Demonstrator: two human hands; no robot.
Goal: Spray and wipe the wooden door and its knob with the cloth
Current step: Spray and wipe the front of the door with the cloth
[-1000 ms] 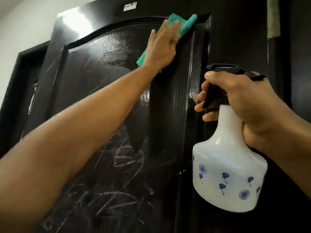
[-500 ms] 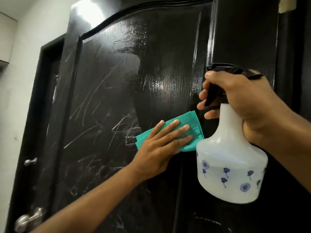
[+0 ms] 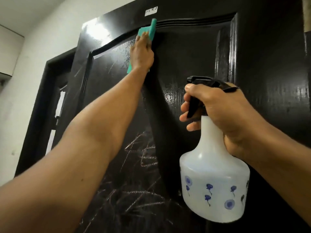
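Nearest the camera I note the spray bottle (image 3: 213,182): white translucent body with small blue flower prints, black trigger head on top, held upright at lower right. The right hand (image 3: 223,111) is clenched round its neck, fingers curled in front of the trigger and thumb over the top of the black head. The bottle hangs in front of the door without touching it, as far as I can tell.

Next out, the left forearm runs from lower left up toward the top of the panel. The left hand (image 3: 142,54) lies with fingers extended, palm pressing the green cloth (image 3: 148,31) flat against the door; one corner of the cloth sticks up past the fingertips onto the curved moulding, another edge shows below the wrist.

The door (image 3: 193,56) is glossy black with visible grain, pale scratch marks across the lower panel and a wet sheen near the middle. A small white label (image 3: 151,11) sits above the moulding. I cannot see the knob. Farthest left, a white wall (image 3: 33,39).
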